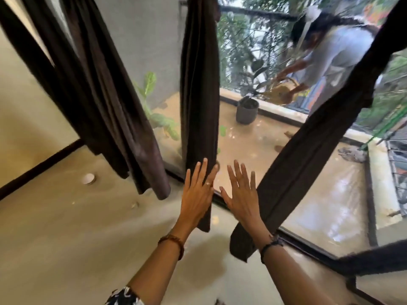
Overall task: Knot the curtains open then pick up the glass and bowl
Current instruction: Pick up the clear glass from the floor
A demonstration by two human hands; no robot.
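Dark brown curtains hang before a large window. The middle curtain point(199, 89) hangs straight down, and my left hand point(197, 194) lies flat over its lower part with fingers straight and spread. My right hand point(242, 194) is open beside it, fingers spread, empty, between the middle curtain and the right curtain point(312, 155), which slants down to the left. A left curtain point(105, 102) hangs loose at the left. No glass or bowl is clearly in view.
A small white round object point(88, 178) lies on the pale floor at the left. Beyond the glass, a grey plant pot point(247, 111) stands on a balcony, where a person point(326, 53) bends over a basket. The black window frame point(308, 245) runs along the floor.
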